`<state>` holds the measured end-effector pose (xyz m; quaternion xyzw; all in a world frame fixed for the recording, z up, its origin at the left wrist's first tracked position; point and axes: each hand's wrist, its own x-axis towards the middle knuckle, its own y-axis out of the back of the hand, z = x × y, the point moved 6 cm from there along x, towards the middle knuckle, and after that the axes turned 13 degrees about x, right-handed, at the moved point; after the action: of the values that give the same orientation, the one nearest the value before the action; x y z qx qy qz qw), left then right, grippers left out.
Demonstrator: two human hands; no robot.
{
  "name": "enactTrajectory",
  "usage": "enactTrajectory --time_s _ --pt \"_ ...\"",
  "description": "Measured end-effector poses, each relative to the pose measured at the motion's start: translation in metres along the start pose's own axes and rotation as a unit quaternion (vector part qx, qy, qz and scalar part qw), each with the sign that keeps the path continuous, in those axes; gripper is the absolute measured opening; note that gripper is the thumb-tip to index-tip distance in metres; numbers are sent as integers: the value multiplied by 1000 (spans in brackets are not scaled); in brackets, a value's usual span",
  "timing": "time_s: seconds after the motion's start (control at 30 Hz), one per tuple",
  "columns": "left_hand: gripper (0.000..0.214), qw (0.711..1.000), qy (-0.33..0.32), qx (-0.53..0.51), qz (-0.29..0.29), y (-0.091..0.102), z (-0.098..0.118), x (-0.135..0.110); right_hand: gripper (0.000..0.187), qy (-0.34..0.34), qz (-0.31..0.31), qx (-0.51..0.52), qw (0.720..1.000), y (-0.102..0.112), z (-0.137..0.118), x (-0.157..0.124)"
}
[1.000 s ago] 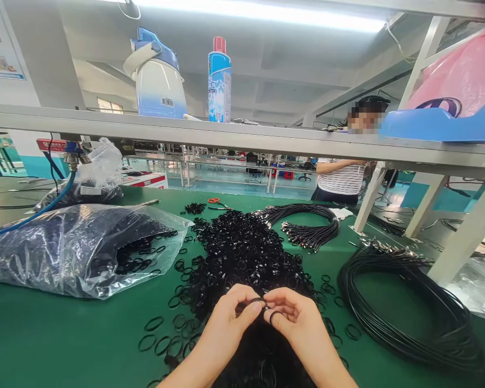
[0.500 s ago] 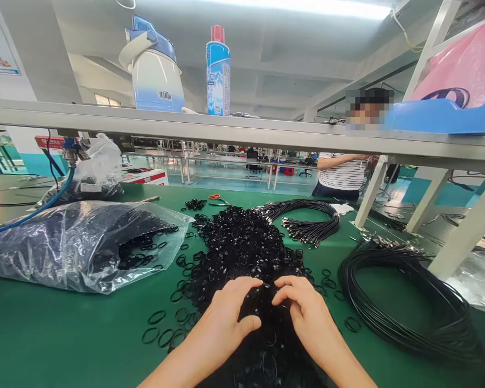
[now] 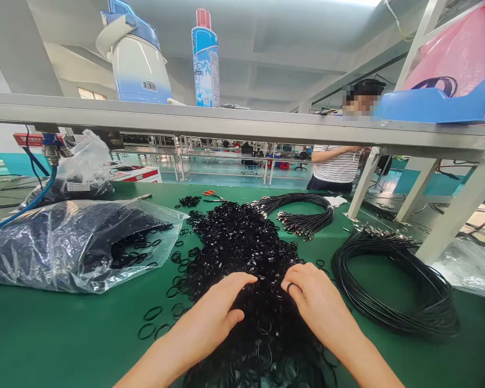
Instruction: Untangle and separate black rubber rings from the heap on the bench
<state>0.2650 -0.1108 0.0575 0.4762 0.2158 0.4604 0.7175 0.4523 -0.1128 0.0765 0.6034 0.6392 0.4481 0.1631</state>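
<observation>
A large heap of black rubber rings (image 3: 242, 253) covers the green bench mat (image 3: 52, 323) in front of me, with loose rings spread around its edges. My left hand (image 3: 214, 307) rests on the heap's left side, holding nothing that I can see. My right hand (image 3: 315, 296) lies on the heap's right side, a single black ring (image 3: 290, 286) pinched at its fingertips. Both hands hide the rings beneath them.
A clear plastic bag of black rings (image 3: 76, 242) lies to the left. Coiled black cable (image 3: 392, 291) lies to the right, and a cable bundle with metal ends (image 3: 303, 214) lies behind the heap. A metal shelf (image 3: 226, 122) with legs spans above. A co-worker (image 3: 333, 170) stands beyond.
My hands have moved apart from the pinch at the heap's middle and now lie lower on it, on either side. The whole view has shifted slightly as my head moved.
</observation>
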Motion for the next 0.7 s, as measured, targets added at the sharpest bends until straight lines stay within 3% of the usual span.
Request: enactTrajectory --time_s 0.13,0.3,0.53,0.7 --pt "61 1000 9 4 4 10 -3 4 38 46 2 -4 999 3 -6 -3" --pt "5 993 -7 48 104 31 6 9 35 83 -2 50 995 -9 -7 -1" --pt "15 992 -12 51 118 47 8 15 20 76 -21 65 995 -18 -8 -2" --pt "17 989 38 99 106 69 -21 -18 40 82 8 66 994 -13 -5 -2"
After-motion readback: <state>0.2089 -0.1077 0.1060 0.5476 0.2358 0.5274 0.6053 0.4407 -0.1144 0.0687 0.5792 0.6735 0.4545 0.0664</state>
